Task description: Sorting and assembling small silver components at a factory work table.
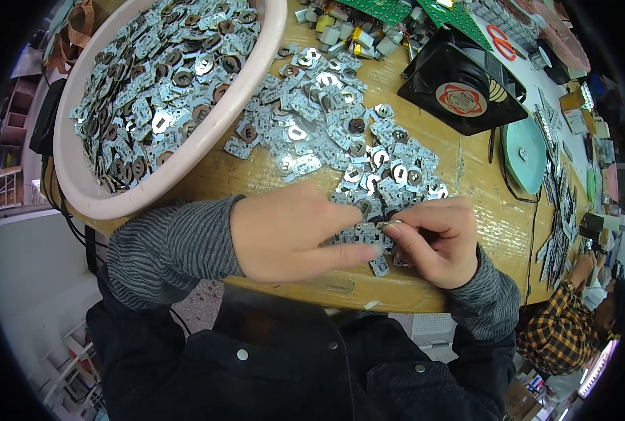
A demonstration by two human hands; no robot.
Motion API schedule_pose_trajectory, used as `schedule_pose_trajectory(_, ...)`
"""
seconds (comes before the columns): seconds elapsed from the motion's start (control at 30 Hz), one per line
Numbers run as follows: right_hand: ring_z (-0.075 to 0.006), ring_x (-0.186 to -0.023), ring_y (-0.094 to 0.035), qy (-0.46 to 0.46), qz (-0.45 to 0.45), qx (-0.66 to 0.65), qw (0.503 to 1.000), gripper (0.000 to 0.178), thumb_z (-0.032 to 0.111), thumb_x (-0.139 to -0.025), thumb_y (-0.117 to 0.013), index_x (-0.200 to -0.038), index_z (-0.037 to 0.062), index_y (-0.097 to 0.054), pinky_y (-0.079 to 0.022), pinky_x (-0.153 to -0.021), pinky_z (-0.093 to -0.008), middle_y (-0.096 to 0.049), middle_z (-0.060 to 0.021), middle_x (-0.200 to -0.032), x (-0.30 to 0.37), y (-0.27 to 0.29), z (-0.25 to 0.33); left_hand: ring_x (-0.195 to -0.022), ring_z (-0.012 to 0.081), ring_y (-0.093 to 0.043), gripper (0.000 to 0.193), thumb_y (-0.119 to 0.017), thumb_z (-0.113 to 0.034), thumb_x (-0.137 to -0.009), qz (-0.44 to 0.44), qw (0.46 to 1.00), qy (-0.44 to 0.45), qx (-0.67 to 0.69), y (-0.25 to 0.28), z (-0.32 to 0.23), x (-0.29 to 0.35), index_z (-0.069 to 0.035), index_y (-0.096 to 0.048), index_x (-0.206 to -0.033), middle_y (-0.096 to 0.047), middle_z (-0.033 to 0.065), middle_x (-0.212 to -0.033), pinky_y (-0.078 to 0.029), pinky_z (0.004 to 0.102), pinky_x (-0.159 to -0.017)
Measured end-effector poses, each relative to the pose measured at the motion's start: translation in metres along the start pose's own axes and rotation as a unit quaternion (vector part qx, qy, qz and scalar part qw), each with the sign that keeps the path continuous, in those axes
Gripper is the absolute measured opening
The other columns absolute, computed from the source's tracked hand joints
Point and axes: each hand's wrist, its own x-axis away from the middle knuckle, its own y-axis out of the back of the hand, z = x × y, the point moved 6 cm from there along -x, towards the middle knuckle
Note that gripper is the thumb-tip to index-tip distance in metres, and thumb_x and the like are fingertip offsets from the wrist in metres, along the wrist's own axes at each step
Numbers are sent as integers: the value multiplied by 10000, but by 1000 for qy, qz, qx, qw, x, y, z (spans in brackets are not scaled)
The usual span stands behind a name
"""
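A heap of small grey-blue circuit boards [312,105], many with round metal battery discs, spreads over the wooden table and reaches down to both hands. My left hand [284,231] comes in from the left above the near end of the heap. Its thumb and index finger are stretched out and apart, with boards showing between them. Opposite it, my right hand [442,238] has thumb and index finger pinched together at the heap's near edge. A small circuit board appears to be in that pinch, its shiny edge showing; the fingers cover most of it.
A large pale pink tub [274,56] full of similar boards stands at the left. Beyond the heap, to the right, are a black fan [463,88], a turquoise dish [525,151], red scissors [500,41] and green circuit boards [382,10]. A person in a checked shirt [561,326] sits at far right.
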Motion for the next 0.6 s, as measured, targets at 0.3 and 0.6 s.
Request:
schedule_pose_trajectory(0.3, -202, -508, -646, 66, -11, 67, 995, 28, -13, -830, -734, -823, -37, -721, -467, -482, -282, -655, -112, -613, 2, 0, 9, -598, 392, -621, 163, -640, -170, -979, -46, 998, -30, -39, -5, 2, 3, -16, -594, -958, -580, 189, -636, -477, 462, -556)
schedule_pose_trajectory(0.6, -234, -484, -631, 120, -49, 127, 983, 45, -36, -803, -736, -835, -24, -706, -477, -459, -309, -642, -120, -615, 10, -5, 21, -548, 381, -603, 175, -638, -165, -971, -96, 990, -46, -91, -1, -6, 4, -48, -571, -860, -548, 157, -577, -465, 467, -515)
